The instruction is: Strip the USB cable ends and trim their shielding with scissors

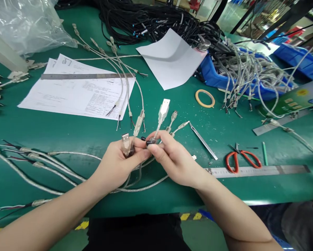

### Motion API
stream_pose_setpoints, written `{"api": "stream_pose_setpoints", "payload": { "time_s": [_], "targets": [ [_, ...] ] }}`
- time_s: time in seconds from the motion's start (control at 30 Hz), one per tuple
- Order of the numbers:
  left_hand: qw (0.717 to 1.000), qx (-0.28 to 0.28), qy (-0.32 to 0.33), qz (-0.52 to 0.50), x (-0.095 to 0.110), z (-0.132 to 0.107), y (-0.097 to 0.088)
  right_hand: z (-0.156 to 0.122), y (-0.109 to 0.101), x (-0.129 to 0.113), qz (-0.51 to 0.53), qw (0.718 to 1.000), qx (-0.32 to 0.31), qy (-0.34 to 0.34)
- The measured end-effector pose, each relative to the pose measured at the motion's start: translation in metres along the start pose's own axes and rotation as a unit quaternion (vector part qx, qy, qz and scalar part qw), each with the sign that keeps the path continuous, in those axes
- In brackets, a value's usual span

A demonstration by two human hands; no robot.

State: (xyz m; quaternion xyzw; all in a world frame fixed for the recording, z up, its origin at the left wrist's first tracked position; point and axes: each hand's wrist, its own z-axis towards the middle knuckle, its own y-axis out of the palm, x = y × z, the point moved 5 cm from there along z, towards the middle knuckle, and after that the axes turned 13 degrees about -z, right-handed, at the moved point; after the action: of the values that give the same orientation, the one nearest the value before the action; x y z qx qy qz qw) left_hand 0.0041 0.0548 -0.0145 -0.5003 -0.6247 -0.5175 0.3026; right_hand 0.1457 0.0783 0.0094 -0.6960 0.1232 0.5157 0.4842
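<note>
Near the front middle of the green table (75, 134), both hands are close together on clear-jacketed USB cables. My left hand (117, 162) is closed around one cable; its USB plug (125, 143) pokes up by the fingers. My right hand (174, 160) pinches another cable, with its USB plug (163, 109) pointing up and away. Small dark pieces (148, 143) show between the fingertips; what they are I cannot tell. A clear connector (139, 122) stands just beyond the left fingers. Smaller plugs (174, 115) lie beyond the right hand.
Stripped-end cables (41, 164) lie left. Printed sheets (75, 94) sit under a ruler (88, 76). Right are tweezers (203, 142), red-handled snips (232, 162), a steel ruler (263, 170) and a tape roll (196, 96). Behind are a blue bin (211, 75) of cables and black cables (119, 21).
</note>
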Motion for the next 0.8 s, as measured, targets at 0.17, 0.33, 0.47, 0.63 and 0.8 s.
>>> {"api": "stream_pose_setpoints", "payload": {
  "time_s": [0.17, 0.33, 0.47, 0.63, 0.8],
  "targets": [
    [0.998, -0.040, -0.037, -0.020, -0.001, -0.001, 0.001, 0.002, -0.005, 0.011, 0.081, 0.994, 0.052, 0.048],
    [0.994, -0.017, -0.030, -0.099, 0.000, 0.003, -0.002, -0.004, 0.005, 0.005, 0.152, 0.987, -0.038, 0.039],
    [0.996, -0.006, -0.033, -0.078, -0.002, 0.003, -0.003, -0.002, 0.008, 0.009, 0.141, 0.989, -0.008, 0.036],
    [0.998, -0.033, -0.044, -0.032, -0.001, -0.001, -0.001, 0.003, -0.002, 0.020, 0.164, 0.982, 0.060, 0.066],
    [0.993, -0.052, -0.069, -0.079, 0.000, 0.000, 0.004, 0.006, -0.002, 0.018, 0.345, 0.933, 0.043, 0.093]
  ]
}}
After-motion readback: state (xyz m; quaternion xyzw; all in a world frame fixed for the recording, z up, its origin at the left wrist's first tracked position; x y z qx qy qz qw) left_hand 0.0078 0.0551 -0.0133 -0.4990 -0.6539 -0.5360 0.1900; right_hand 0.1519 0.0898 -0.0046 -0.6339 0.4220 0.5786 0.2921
